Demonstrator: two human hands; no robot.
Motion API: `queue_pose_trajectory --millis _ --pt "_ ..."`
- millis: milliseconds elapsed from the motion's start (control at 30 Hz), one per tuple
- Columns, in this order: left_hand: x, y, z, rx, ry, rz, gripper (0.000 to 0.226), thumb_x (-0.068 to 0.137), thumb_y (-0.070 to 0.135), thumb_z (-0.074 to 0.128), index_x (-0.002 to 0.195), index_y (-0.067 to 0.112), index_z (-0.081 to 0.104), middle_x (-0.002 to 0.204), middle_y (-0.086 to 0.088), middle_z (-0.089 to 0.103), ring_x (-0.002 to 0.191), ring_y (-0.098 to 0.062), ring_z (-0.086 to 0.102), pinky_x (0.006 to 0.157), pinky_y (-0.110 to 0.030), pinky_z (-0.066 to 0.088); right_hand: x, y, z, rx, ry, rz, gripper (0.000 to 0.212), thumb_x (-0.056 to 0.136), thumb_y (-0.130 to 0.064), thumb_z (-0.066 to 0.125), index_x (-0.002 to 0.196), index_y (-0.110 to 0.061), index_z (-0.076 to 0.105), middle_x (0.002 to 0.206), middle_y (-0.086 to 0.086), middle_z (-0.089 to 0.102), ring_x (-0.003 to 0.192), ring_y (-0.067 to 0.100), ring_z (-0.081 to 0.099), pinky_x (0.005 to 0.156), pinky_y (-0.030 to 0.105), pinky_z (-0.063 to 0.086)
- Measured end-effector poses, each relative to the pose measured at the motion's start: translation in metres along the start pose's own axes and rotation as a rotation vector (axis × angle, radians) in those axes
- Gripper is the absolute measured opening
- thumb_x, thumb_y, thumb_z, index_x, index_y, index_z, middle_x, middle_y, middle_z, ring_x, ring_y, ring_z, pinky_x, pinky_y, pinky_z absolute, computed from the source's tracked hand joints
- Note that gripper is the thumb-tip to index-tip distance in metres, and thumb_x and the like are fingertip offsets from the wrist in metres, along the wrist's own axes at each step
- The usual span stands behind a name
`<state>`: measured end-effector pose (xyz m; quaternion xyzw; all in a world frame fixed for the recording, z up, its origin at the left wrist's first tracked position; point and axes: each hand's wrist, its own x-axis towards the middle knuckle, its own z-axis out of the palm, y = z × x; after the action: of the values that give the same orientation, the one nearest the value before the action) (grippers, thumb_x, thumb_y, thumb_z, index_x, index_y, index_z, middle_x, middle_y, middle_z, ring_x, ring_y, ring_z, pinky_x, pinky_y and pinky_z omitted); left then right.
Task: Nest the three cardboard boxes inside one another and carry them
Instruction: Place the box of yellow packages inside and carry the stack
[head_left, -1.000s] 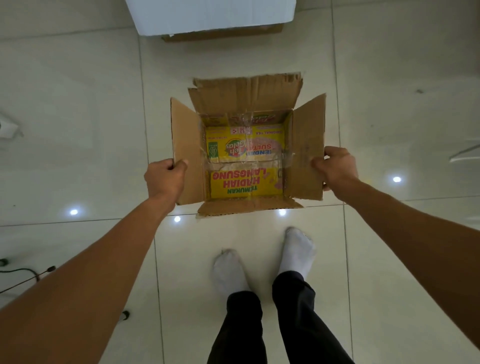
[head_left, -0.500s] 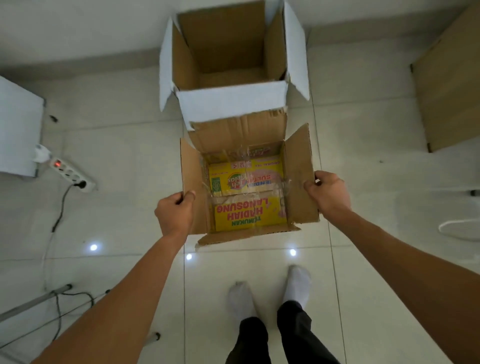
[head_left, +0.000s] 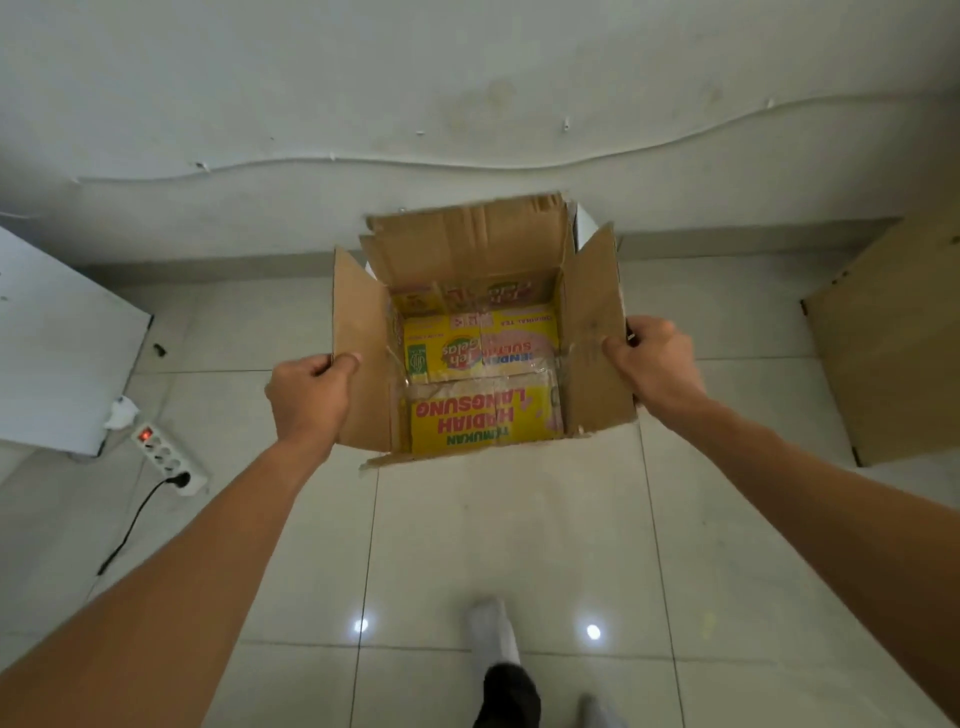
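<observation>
Spanning the whole lower view: pale tiled floor (head_left: 519, 545), meeting the wall (head_left: 467, 78) at top. Leaning at far right: brown board (head_left: 893, 343); at far left, white panel (head_left: 57, 338), w/ power strip (head_left: 166, 460) lying just beside it on the tiles, one plug inserted.

Hanging at centre, clear of the floor: brown cardboard box (head_left: 483, 332), open side up, flaps splayed outward, probably so the mouth stays free for nesting. Lying inside on its bottom: yellow printed carton (head_left: 480, 384), flaps taped, i.e. one box already sitting within another. Peeking out behind the far flap and the rear corners: slivers of white (head_left: 586, 226), poss. a larger box directly beyond; too little showing to confirm, and cannot tell whether the brown box is over it or in front.

Clamping the left side flap: left hand (head_left: 306, 395), fingers curled over the flap edge, thumb on the inner face. Clamping the right side flap: right hand (head_left: 652, 364), closed on the flap's outer edge the same way. Gripping opposite flaps w/ arms extended presumably for keeping the load level and away from the body.

Judging progress: approx. mid-task, carrying the nested pair toward the third box.
</observation>
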<state>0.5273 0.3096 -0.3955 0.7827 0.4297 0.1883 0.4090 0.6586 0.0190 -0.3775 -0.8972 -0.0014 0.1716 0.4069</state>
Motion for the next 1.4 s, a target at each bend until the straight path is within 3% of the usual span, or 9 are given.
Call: queue_pose_trajectory --millis 167,333,400,500,767,933,1133,1400 --pt "0.068 0.024 0.026 -0.102 0.01 -0.027 0.03 0.072 0.025 0.073 0.07 -0.004 0.067 0.06 -0.008 0.051 0.051 -0.016 0.046 0.049 -0.025 0.035 0.07 -0.035 0.008 -0.007 0.05 -0.027 0.025 0.086 -0.021 0.055 0.098 -0.001 0.066 0.098 0.021 0.068 0.082 0.037 0.067 0.066 0.049 0.058" --pt "0.121 0.033 0.049 -0.136 -0.015 -0.029 0.036 0.073 0.023 0.071 0.047 0.007 0.052 0.047 0.001 0.034 0.043 -0.013 0.03 0.045 -0.023 0.025 0.124 -0.058 0.018 0.036 0.073 -0.022 0.021 0.084 -0.017 0.055 0.096 -0.006 0.068 0.092 0.018 0.068 0.062 0.023 0.064 0.039 0.029 0.054" --pt "0.135 0.031 0.06 -0.154 -0.04 -0.044 0.037 0.074 0.022 0.07 0.047 0.008 0.05 0.049 -0.002 0.036 0.047 -0.016 0.032 0.048 -0.024 0.026 0.14 -0.061 0.022 0.037 0.081 -0.018 0.021 0.084 -0.017 0.055 0.096 -0.005 0.068 0.093 0.019 0.068 0.069 0.028 0.067 0.049 0.036 0.058" --pt "0.156 0.027 0.074 -0.18 -0.047 -0.072 0.035 0.074 0.023 0.07 0.063 -0.008 0.059 0.059 -0.008 0.042 0.054 -0.019 0.037 0.05 -0.026 0.03 0.16 -0.066 0.032 0.041 0.086 -0.018 0.024 0.083 -0.019 0.056 0.097 -0.004 0.069 0.096 0.02 0.069 0.083 0.035 0.069 0.066 0.05 0.058" --pt "0.196 0.014 0.118 -0.149 -0.053 -0.087 0.038 0.08 0.023 0.068 0.059 -0.006 0.055 0.056 -0.007 0.042 0.052 -0.018 0.038 0.05 -0.025 0.031 0.211 -0.049 0.063 0.045 0.085 0.02 0.023 0.087 -0.019 0.055 0.096 -0.002 0.068 0.096 0.024 0.069 0.086 0.041 0.066 0.071 0.056 0.056" --pt "0.225 0.017 0.143 -0.098 -0.094 -0.056 0.043 0.081 0.027 0.069 0.073 -0.015 0.06 0.063 -0.01 0.051 0.055 -0.019 0.045 0.053 -0.026 0.038 0.244 -0.033 0.07 0.061 0.076 0.076 0.023 0.088 -0.021 0.053 0.099 -0.006 0.068 0.097 0.022 0.069 0.084 0.04 0.067 0.07 0.058 0.055" --pt "0.238 0.005 0.17 0.034 -0.116 -0.035 0.043 0.082 0.023 0.068 0.053 -0.003 0.051 0.049 -0.007 0.039 0.044 -0.016 0.035 0.045 -0.021 0.03 0.27 -0.012 0.092 0.058 0.014 0.113 0.023 0.089 -0.019 0.054 0.098 -0.002 0.067 0.096 0.021 0.069 0.083 0.039 0.067 0.069 0.055 0.057" --pt "0.232 -0.044 0.203 0.102 -0.146 -0.018 0.055 0.084 0.018 0.066 0.041 0.025 0.032 0.029 0.016 0.035 0.031 -0.001 0.035 0.037 -0.006 0.023 0.291 0.021 0.135 -0.024 -0.03 0.145 0.023 0.091 -0.021 0.053 0.095 -0.002 0.065 0.094 0.016 0.067 0.085 0.035 0.065 0.074 0.047 0.057"
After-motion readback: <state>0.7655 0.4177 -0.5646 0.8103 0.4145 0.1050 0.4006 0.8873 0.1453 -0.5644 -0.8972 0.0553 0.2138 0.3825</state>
